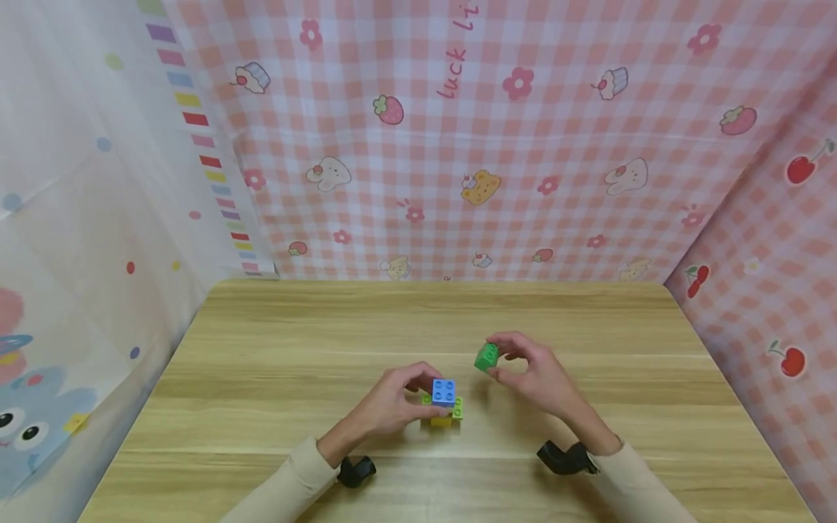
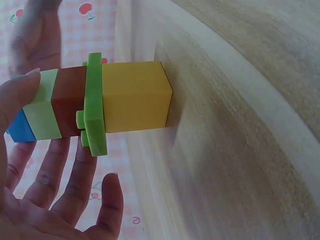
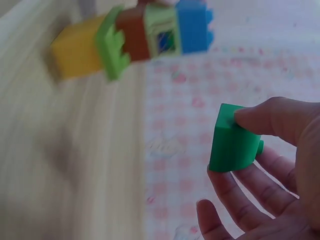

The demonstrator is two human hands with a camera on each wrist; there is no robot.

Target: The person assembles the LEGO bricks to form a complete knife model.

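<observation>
My left hand (image 1: pixel 395 405) grips a stack of toy building bricks near its top, thumb on one side and fingers on the other. The stack stands upright: a yellow block (image 2: pixel 135 97) at the bottom, a lime green plate (image 2: pixel 95 105), a brown brick (image 2: pixel 69 102), a pale green brick (image 3: pixel 162 32) with a small printed picture, and a blue brick (image 1: pixel 443 391) on top with bare studs. To its right, my right hand (image 1: pixel 536 374) pinches a green brick (image 3: pixel 232 140) with one curved side between thumb and fingers, raised over the table and apart from the stack.
The wooden table (image 1: pixel 294 334) spreads around both hands. A pink checked cloth (image 1: pixel 431 145) hangs behind its far edge, with more cloth at the left and right sides. Black wrist mounts (image 1: pixel 565 459) sit at both sleeves, low over the tabletop.
</observation>
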